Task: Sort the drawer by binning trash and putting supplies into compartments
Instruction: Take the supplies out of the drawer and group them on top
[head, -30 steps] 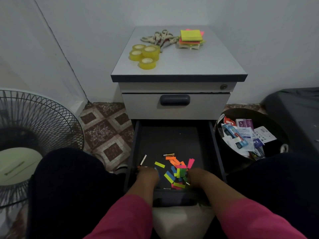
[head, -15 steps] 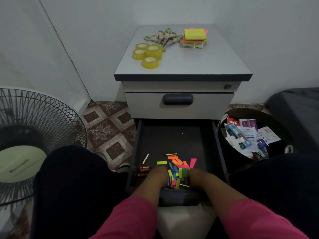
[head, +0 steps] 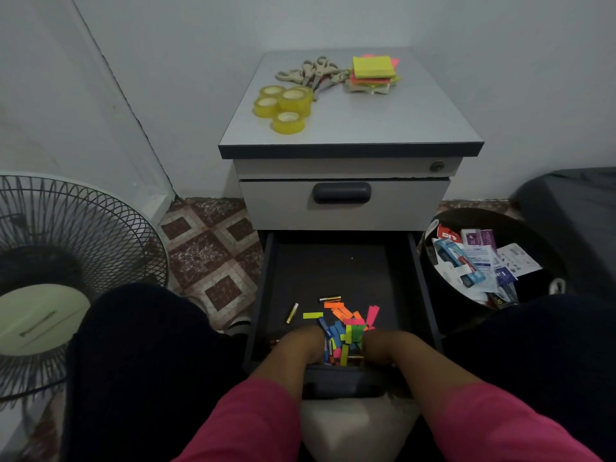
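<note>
Head view: both hands down in open bottom drawer [head: 290, 271] at its near end. Left hand [head: 301, 345] and right hand [head: 380, 348] flank a heap of coloured paper strips [head: 346, 331] w/ batteries mixed in; fingers hidden by the pile, can't tell if curled or flat. One battery [head: 292, 312] lies apart, left of the heap. Bin [head: 520, 228] w/ wrappers sits right of drawer. Tape rolls [head: 283, 105], scissors [head: 313, 73], sticky notes [head: 373, 71] on cabinet top.
</note>
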`<state>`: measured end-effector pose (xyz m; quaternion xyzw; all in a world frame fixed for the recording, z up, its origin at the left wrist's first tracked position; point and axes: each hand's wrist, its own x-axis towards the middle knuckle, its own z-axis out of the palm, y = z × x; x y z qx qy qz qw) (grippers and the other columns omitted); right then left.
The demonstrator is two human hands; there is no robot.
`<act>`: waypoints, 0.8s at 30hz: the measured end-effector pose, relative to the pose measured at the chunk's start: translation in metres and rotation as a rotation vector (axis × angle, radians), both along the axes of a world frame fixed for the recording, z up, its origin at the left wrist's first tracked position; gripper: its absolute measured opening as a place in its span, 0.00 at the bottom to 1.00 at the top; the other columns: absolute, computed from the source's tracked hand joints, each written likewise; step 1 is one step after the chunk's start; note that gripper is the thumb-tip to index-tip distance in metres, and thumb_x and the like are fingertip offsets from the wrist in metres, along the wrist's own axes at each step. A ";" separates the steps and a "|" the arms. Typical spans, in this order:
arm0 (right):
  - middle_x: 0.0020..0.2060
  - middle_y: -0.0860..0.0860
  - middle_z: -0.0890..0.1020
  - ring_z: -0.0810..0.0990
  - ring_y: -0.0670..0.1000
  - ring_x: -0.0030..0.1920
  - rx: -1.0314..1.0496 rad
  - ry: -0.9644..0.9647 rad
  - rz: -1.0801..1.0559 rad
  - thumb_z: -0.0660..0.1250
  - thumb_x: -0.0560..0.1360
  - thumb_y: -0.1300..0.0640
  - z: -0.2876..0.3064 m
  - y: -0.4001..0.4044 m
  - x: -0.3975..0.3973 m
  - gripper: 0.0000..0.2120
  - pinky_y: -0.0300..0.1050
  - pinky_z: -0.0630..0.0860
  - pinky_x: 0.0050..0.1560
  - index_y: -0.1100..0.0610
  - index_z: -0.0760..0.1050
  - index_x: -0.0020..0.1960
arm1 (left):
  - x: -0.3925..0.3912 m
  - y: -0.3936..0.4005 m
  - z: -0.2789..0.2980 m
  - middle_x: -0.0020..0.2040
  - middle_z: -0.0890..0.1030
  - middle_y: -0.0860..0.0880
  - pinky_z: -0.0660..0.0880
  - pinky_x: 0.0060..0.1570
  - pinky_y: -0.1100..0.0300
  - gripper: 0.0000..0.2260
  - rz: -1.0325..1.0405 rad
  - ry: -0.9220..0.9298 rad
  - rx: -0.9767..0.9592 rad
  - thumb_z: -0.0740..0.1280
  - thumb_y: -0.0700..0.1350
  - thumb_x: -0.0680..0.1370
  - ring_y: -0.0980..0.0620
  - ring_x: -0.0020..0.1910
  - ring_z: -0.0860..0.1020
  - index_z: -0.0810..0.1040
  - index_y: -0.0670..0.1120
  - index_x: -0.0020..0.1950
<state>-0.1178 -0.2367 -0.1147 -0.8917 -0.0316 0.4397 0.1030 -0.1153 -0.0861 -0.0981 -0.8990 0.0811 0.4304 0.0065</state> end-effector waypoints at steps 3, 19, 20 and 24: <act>0.60 0.56 0.77 0.76 0.54 0.60 0.037 -0.030 -0.034 0.64 0.78 0.57 0.000 -0.001 0.001 0.15 0.43 0.71 0.55 0.60 0.72 0.63 | 0.003 -0.001 -0.002 0.67 0.74 0.40 0.71 0.60 0.54 0.18 0.070 0.048 0.007 0.64 0.44 0.79 0.43 0.61 0.75 0.71 0.39 0.67; 0.61 0.57 0.77 0.77 0.55 0.59 -0.020 -0.057 -0.117 0.63 0.78 0.60 -0.002 -0.012 0.008 0.16 0.44 0.72 0.56 0.61 0.72 0.65 | 0.009 0.028 -0.003 0.64 0.76 0.41 0.72 0.59 0.53 0.18 0.098 0.081 0.096 0.66 0.44 0.78 0.43 0.61 0.75 0.73 0.38 0.66; 0.61 0.57 0.77 0.76 0.54 0.60 -0.035 -0.056 -0.103 0.63 0.78 0.59 -0.002 -0.008 0.006 0.16 0.44 0.72 0.57 0.61 0.72 0.65 | 0.008 0.024 -0.003 0.64 0.76 0.40 0.73 0.59 0.52 0.18 0.110 0.096 0.080 0.66 0.44 0.78 0.42 0.60 0.76 0.74 0.38 0.66; 0.66 0.59 0.73 0.74 0.56 0.64 -0.007 -0.101 -0.074 0.64 0.77 0.59 -0.008 0.003 0.005 0.21 0.44 0.71 0.60 0.63 0.68 0.69 | 0.004 0.011 -0.003 0.67 0.73 0.39 0.69 0.62 0.52 0.19 0.219 0.050 -0.026 0.63 0.45 0.80 0.41 0.64 0.73 0.71 0.37 0.68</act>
